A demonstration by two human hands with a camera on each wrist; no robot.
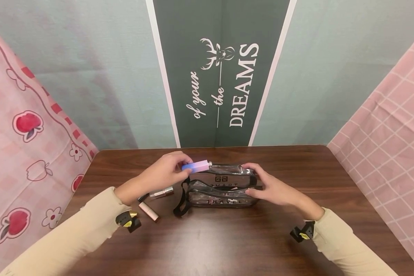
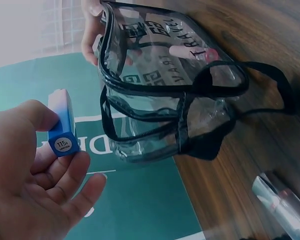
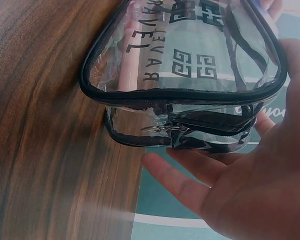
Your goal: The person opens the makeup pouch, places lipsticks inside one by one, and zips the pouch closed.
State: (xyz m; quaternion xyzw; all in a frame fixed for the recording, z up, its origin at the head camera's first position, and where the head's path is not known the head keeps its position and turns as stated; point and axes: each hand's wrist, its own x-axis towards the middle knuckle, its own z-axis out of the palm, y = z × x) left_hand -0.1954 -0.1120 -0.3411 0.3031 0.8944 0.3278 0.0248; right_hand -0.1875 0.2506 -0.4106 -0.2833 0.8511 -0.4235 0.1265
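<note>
A clear bag with black trim [image 1: 220,199] stands on the table, its top gaping. My left hand [image 1: 165,172] pinches a blue-to-pink lipstick tube [image 1: 196,166] above the bag's left end; in the left wrist view the tube [image 2: 63,122] shows a "115" label on its end. My right hand [image 1: 272,188] holds the bag's right end, thumb and fingers on its two edges. A pink tube [image 3: 130,65] lies inside the bag, seen through the clear wall in the right wrist view.
Left of the bag lie a pale pink tube [image 1: 148,212], a silver-and-clear tube [image 1: 161,193] and a dark piece partly under my left wrist. The bag's black strap [image 1: 182,207] hangs at its left end. Printed cloths surround the wooden table [image 1: 207,245].
</note>
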